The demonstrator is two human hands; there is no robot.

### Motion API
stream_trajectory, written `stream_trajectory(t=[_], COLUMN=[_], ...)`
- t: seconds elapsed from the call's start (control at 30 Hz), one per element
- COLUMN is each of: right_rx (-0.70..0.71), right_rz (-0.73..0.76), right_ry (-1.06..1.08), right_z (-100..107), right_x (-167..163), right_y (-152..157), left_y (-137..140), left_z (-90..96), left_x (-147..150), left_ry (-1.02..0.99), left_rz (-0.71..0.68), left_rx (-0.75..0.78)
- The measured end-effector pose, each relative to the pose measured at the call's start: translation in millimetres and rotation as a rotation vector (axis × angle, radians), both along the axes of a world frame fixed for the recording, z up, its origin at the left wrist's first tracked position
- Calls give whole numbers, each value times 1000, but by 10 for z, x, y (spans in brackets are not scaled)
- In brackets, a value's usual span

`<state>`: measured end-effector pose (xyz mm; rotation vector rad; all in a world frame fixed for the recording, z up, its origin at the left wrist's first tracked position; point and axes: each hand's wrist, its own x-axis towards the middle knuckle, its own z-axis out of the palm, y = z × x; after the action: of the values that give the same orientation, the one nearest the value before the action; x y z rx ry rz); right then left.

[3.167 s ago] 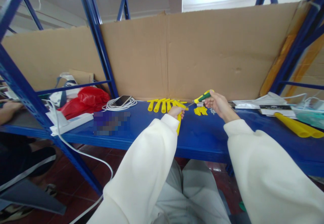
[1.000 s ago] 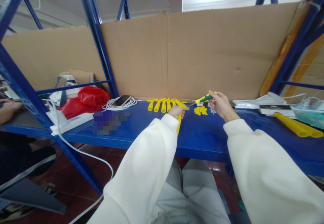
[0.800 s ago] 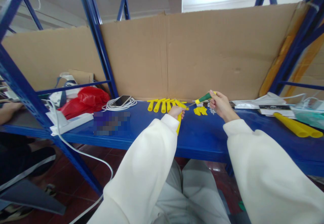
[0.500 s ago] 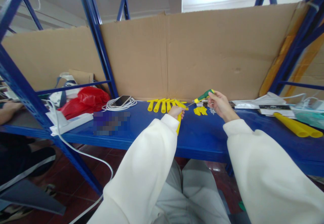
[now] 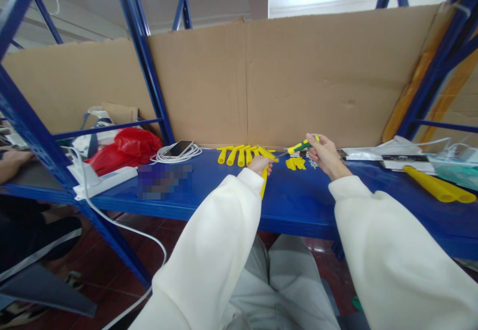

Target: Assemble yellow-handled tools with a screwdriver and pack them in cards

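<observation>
Left hand (image 5: pixel 261 165): fingers curled round the upper part of a yellow tube (image 5: pixel 263 185), which we place mid-length along the blue desk (image 5: pixel 295 200), toward the front edge. Right hand (image 5: pixel 324 155): thumb and fingertips pinching the rear end of a green-and-yellow screwdriver (image 5: pixel 300 146). The shaft slopes down leftward to the left hand; we cannot tell what its tip touches.

Along the back edge, left of the screwdriver, we list a row of yellow tubes (image 5: pixel 241 157), lying side by side. Just below the screwdriver: a cluster of flat yellow pieces (image 5: pixel 296 164). Right of these, near the right hand: small silvery bits (image 5: pixel 314 163), too small for us to identify.

Near the back left corner we enter one phone (image 5: pixel 180 148), resting on a coiled white cable (image 5: pixel 159 159). At the front left corner: a white power strip (image 5: pixel 114 178), beside a red bag (image 5: pixel 129 146). Toward the right edge we record two larger yellow tubes (image 5: pixel 433 183), lying together.
</observation>
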<state>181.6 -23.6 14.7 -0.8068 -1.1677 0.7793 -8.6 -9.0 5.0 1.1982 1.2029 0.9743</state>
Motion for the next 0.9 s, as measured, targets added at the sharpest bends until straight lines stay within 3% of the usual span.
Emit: stream_trajectory(t=[0.13, 0.43, 0.67, 0.9], right_rx=[2, -40, 46, 36], right_rz=[-11, 122, -42, -79], right_ry=[26, 47, -16, -15], right_z=[3, 54, 8, -16], right_x=[0, 0, -1, 11], right_y=[1, -35, 0, 21], left_y=[-9, 3, -1, -11], left_z=[1, 1, 3, 14], left_x=[2, -6, -7, -4], left_ry=[-14, -11, 7, 7], left_rz=[5, 2, 1, 6], left_rx=[-10, 1, -5, -17])
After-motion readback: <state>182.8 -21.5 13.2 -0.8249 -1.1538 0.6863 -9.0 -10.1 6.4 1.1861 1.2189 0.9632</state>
